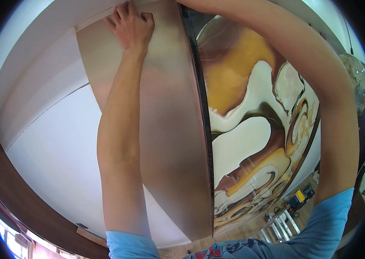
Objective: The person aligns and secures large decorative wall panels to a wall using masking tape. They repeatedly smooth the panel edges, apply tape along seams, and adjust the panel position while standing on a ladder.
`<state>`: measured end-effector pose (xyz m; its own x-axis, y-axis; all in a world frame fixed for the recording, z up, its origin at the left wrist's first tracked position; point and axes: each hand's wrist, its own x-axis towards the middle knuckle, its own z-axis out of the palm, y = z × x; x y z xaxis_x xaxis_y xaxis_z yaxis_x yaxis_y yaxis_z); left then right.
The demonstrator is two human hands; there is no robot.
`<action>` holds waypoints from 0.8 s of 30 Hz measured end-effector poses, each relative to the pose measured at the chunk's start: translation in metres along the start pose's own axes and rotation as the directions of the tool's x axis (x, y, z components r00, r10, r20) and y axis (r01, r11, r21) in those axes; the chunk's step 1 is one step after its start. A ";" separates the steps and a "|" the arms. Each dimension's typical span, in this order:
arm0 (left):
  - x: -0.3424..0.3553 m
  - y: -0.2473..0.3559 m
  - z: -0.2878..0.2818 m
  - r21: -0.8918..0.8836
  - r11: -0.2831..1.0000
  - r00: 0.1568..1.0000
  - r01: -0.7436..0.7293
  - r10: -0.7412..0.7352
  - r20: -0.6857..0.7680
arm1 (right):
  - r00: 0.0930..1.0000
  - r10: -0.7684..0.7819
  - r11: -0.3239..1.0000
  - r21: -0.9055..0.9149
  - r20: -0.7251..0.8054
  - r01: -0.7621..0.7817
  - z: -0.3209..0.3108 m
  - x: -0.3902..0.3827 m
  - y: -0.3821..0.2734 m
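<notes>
Both my arms reach up. My left hand (131,26) presses against the top of a smooth bronze-coloured panel (171,129), just below the white ceiling edge. Its fingers are apart and a little bent, the thumb off to the side, and nothing shows in its grip. My right arm (294,39) arches over a glossy panel (243,142) with swirls of cream, amber and brown, and my right hand lies beyond the upper edge of the picture. A dark upright strip (204,116) runs between the two panels.
White wall or ceiling surface (57,142) spreads at the left, bordered by a brown band (27,190). Low at the right are a metal stepladder (282,225) and a yellow-and-black tool (301,196) with cables on a wooden floor. A glass lamp (356,80) hangs far right.
</notes>
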<state>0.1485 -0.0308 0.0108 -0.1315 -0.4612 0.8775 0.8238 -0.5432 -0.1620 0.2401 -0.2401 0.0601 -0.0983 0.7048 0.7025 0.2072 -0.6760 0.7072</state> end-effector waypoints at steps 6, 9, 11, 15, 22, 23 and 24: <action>-0.001 0.003 -0.009 -0.016 1.000 1.000 0.006 -0.005 0.022 | 0.996 -0.029 1.000 0.003 -0.081 0.029 -0.008 -0.015 0.013; 0.000 0.011 -0.011 -0.047 0.998 0.998 0.053 -0.052 0.019 | 0.993 -0.036 0.999 0.022 -0.112 0.039 -0.013 -0.025 0.018; 0.003 0.011 -0.014 -0.047 0.998 0.999 0.042 -0.044 -0.029 | 0.988 -0.046 0.997 0.052 -0.148 0.054 -0.018 -0.029 0.023; 0.002 0.011 -0.015 -0.054 0.997 0.998 0.052 -0.053 -0.024 | 0.982 -0.089 0.995 0.026 -0.165 0.095 -0.019 -0.031 0.029; 0.001 0.002 -0.006 -0.050 0.999 1.000 -0.011 0.011 -0.003 | 0.995 -0.087 0.982 -0.166 0.040 0.092 -0.004 -0.003 0.002; 0.001 0.001 -0.004 -0.054 0.997 0.998 -0.054 0.052 -0.041 | 0.995 -0.083 0.982 -0.166 0.060 0.092 -0.002 -0.001 0.001; 0.001 0.001 -0.003 -0.032 0.998 0.999 -0.046 0.045 -0.012 | 0.995 -0.076 0.983 -0.161 0.069 0.086 -0.001 0.000 0.002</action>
<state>0.1473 -0.0341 0.0101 -0.1005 -0.4938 0.8638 0.8108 -0.5438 -0.2165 0.2392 -0.2416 0.0613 -0.0469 0.7674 0.6394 0.0389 -0.6382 0.7689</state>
